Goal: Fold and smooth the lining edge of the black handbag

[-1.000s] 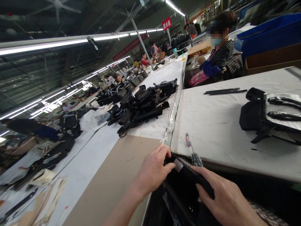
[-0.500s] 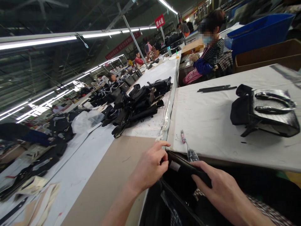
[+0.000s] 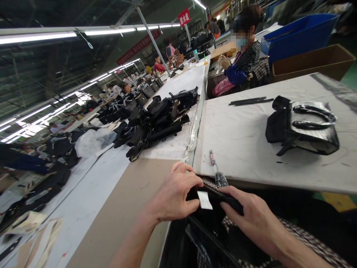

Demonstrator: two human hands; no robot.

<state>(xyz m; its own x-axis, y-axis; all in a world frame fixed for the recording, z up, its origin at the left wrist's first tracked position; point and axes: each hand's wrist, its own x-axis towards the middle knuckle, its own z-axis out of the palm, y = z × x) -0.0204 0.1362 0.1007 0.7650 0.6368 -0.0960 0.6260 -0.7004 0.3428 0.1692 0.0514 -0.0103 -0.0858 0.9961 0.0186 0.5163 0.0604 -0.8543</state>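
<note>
A black bag (image 3: 214, 238) with a glossy surface lies open below me, at the table's edge. My left hand (image 3: 178, 191) pinches the bag's upper rim near its left end, thumb inside and fingers over the edge. On the same rim, farther right, my right hand (image 3: 248, 212) is closed with thumb and fingers on either side. Between the hands a small white label (image 3: 205, 200) shows against the dark inside. The bag's lower part is dark and partly out of frame.
Small snips (image 3: 212, 157) lie on the white table (image 3: 240, 130) beyond my hands. Another black bag (image 3: 312, 126) with shiny handles sits at the right, near black strips (image 3: 249, 101). Black pieces (image 3: 158, 123) are heaped on the left table. A masked co-worker (image 3: 242, 56) sits farther back.
My left hand has moved from above the rim to gripping it. The white label now stands out more clearly between my hands. My right hand keeps its hold, and the view has shifted slightly.
</note>
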